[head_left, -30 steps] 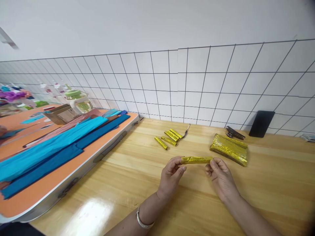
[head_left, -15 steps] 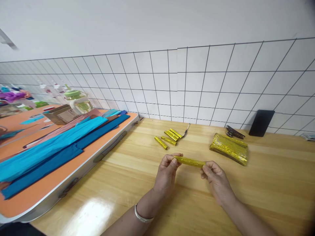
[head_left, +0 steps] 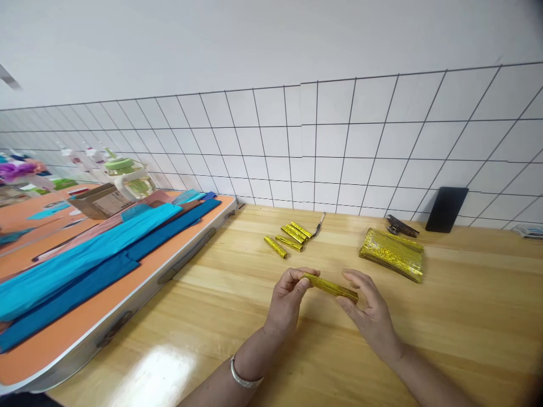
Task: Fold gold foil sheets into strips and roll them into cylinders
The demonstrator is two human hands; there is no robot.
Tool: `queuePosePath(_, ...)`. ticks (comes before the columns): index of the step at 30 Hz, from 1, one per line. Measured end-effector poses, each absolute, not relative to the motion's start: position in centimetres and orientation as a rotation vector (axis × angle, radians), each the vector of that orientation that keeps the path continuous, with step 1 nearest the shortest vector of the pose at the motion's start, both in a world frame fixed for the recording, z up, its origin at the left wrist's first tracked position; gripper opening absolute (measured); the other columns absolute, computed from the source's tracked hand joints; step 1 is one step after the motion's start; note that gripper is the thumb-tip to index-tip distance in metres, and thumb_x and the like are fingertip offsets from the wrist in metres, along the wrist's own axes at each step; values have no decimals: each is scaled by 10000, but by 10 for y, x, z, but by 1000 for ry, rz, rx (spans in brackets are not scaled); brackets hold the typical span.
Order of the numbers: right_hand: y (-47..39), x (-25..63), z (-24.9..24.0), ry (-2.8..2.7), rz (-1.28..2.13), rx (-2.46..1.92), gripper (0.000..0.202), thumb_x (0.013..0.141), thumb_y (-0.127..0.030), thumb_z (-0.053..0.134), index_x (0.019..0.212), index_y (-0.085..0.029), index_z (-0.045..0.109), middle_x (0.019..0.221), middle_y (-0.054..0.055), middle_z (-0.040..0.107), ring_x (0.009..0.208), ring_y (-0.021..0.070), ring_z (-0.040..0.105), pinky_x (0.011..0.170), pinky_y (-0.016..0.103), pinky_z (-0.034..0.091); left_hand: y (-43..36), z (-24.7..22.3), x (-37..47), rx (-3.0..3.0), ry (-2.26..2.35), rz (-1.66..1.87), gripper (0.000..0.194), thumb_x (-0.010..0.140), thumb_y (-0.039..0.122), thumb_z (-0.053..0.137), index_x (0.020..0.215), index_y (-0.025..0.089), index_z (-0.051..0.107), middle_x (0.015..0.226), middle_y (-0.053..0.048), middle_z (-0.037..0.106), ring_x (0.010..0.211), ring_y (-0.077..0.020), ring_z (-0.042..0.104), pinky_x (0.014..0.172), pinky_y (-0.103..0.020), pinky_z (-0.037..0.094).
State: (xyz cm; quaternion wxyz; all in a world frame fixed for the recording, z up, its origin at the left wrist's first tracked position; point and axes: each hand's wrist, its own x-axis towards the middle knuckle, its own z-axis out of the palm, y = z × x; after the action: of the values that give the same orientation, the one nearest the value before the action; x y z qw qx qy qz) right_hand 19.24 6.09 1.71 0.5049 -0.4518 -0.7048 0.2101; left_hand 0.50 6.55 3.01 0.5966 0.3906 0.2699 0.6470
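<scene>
A narrow folded strip of shiny gold foil (head_left: 331,286) slants above the wooden table. Its left end is pinched between the thumb and fingers of my left hand (head_left: 291,297), which has a silver bangle at the wrist. Around the strip's right end, my right hand (head_left: 369,311) has its thumb and fingers spread apart, with the thumb close to the lower edge; whether it touches is unclear. Beyond my left hand lie several similar gold strips (head_left: 289,243) on the table. A stack of flat gold foil sheets (head_left: 392,254) rests to the right.
A pen (head_left: 319,225) lies by the strips. Behind the foil stack are a dark hair clip (head_left: 401,226) and a black phone-like slab (head_left: 447,209) against the tiled wall. An orange-topped table (head_left: 186,240) at left carries blue fabric (head_left: 106,243), a cardboard box (head_left: 102,200) and a green-lidded bottle (head_left: 133,178).
My right hand has let go of the strip's right end and spread its fingers. That end has tipped slightly downward, while my left hand keeps its pinch.
</scene>
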Motion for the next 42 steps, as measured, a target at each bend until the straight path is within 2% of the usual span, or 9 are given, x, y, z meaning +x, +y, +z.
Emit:
queuePosePath(5,57,190,29,-1935,112,-989,379,803,-190,620,1163,-251,520,1073,76,583,1032,231,504,884,426,434,60,21,12,970,685,1417,68,808,214,631,822,153,605,1019,-79,624,974,-199,568,888,-372,415)
queuePosePath(11,53,190,32,-2090,-57,-1022,384,822,-177,598,1196,-221,522,1053,69,613,1012,229,507,886,431,421,54,19,18,932,703,1380,83,804,230,636,831,151,629,1017,-71,616,873,-173,583,814,-335,448)
queuePosePath(17,52,190,32,-2088,-77,-1029,333,833,-163,576,1159,-228,553,1022,61,629,987,221,524,875,419,423,52,20,20,898,686,1382,63,806,208,634,838,154,633,1017,-60,617,833,-142,579,815,-318,450)
queuePosePath(25,54,188,33,-1997,12,-1020,336,816,-196,606,1142,-218,525,963,57,647,904,206,560,796,386,444,53,18,20,939,618,1406,56,785,166,653,837,176,634,1029,-51,626,924,-189,591,867,-380,448)
queuePosePath(32,51,191,35,-2062,-13,-1038,275,841,-198,570,1113,-237,570,940,56,648,877,209,560,788,382,421,52,22,19,933,613,1385,58,794,184,646,836,165,612,1022,-59,620,962,-204,589,893,-398,442)
queuePosePath(39,51,191,34,-2119,-55,-1070,293,859,-195,550,1150,-228,561,939,59,648,836,190,562,765,361,410,52,24,21,869,568,1370,192,789,169,655,908,203,508,1084,-47,612,1032,-203,575,909,-408,433)
queuePosePath(42,52,192,32,-2123,-74,-1081,305,861,-200,549,1165,-229,559,944,60,648,829,186,569,766,357,413,53,22,23,858,557,1379,306,762,164,683,1000,231,501,1089,-41,616,1032,-199,578,915,-405,433)
